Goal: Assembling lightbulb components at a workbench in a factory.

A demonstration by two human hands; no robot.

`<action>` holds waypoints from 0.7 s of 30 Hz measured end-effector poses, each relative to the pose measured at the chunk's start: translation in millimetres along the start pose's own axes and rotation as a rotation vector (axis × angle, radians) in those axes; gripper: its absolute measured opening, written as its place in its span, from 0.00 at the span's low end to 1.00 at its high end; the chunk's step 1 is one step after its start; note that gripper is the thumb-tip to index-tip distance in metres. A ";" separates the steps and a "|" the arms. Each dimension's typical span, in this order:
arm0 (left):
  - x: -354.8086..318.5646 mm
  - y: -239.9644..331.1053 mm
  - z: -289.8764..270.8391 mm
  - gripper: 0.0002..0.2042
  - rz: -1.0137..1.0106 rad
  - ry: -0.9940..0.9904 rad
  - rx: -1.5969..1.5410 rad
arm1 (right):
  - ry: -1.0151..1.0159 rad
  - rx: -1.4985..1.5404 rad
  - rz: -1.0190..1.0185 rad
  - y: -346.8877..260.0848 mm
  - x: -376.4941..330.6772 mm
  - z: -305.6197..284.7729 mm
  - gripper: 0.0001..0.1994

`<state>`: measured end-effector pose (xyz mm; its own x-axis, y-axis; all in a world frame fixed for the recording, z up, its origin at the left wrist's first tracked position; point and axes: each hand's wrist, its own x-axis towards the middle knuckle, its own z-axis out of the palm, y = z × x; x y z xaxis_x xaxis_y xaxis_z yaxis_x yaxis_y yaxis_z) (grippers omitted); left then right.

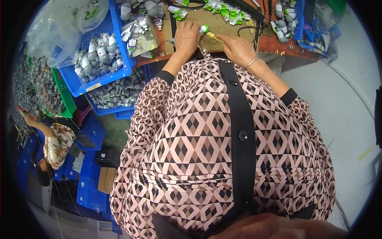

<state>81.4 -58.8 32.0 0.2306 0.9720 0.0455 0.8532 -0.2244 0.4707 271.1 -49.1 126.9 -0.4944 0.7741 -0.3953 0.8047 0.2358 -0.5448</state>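
My left hand [187, 39] is closed around a small light bulb at the near edge of the work board [230, 30]. The bulb's white and green end [203, 29] sticks out at the right of the fingers; the rest is covered. My right hand [239, 51], with a bangle on its wrist, is closed just to the right. At its fingertips is a narrow yellow piece [215, 37], pointing toward the bulb's green end; whether it is a tool or a finger wrap is unclear. Green and white pieces [227, 12] lie along the board's far side.
A blue bin [129, 65] of grey and white bulbs stands at the left, above another full bin. More bulbs [281, 26] lie at the right of the wooden table [292, 48]. A dark cable [246, 30] lies on the board. Another person [57, 143] works at far left.
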 end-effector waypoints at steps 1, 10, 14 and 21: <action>-0.6 0.8 0.1 0.10 0.002 0.007 -0.001 | -0.007 0.001 0.018 -1.5 -0.1 0.0 0.17; -0.3 5.6 2.1 0.10 0.005 -0.018 0.020 | 0.003 0.003 0.021 2.3 -0.6 5.3 0.17; 2.9 6.3 5.9 0.11 0.022 -0.021 0.038 | -0.006 -0.070 0.009 2.2 2.0 4.9 0.17; 7.3 14.5 10.9 0.11 0.027 -0.079 0.042 | -0.174 -0.375 -0.028 -21.0 6.6 -8.9 0.09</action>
<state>100.5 -55.7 29.6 0.2882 0.9575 -0.0131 0.8648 -0.2544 0.4330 253.8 -43.7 142.4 -0.5404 0.6608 -0.5208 0.8380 0.4783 -0.2626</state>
